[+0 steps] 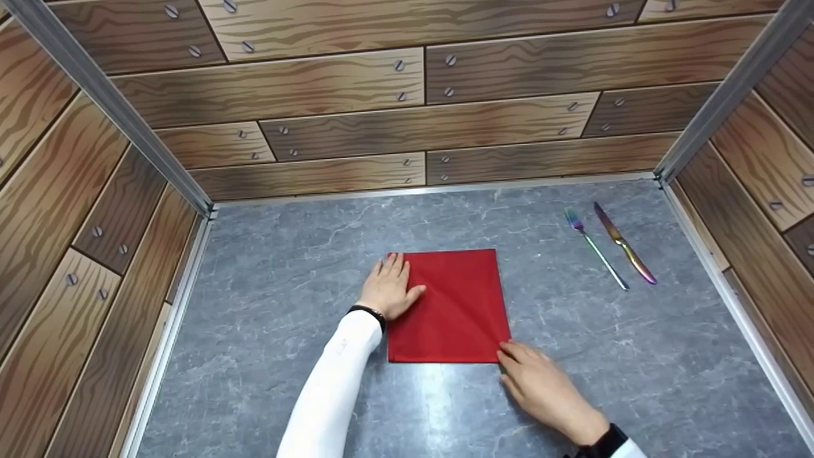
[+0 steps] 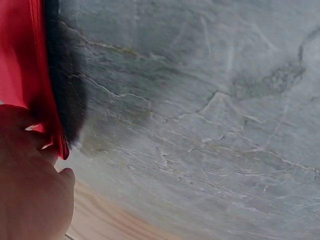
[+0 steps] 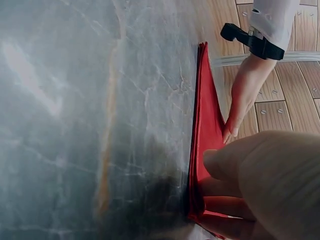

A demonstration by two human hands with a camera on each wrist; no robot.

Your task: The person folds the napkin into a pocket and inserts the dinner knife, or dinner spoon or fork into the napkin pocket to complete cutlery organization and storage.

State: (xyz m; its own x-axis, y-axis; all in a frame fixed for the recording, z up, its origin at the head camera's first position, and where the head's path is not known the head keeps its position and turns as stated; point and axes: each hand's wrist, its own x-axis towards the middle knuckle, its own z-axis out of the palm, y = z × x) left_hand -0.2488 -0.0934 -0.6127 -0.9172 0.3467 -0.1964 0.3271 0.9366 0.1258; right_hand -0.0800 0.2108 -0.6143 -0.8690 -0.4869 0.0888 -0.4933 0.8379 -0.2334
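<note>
The folded red napkin (image 1: 455, 305) lay mid-tabletop (image 1: 286, 267). The left hand (image 1: 389, 289), fingers spread, rested on its left edge; the right hand (image 1: 544, 385), loosely extended, touched its near right corner, neither gripping. Light, even pressure seemed best for square edges.

Fork (image 1: 601, 256) between cloth (image 1: 455, 312) and knife (image 1: 620, 240)

I'm seeing open room running along the left edge of the desk (image 1: 273, 273), and another lane is stretching between the red cloth (image 1: 451, 305) and the fork (image 1: 596, 249). Toward the far right corner, fork and knife (image 1: 618, 239) are obstructing passage; plank walls (image 1: 343, 137) are enclosing the left, far and right edges.
</note>
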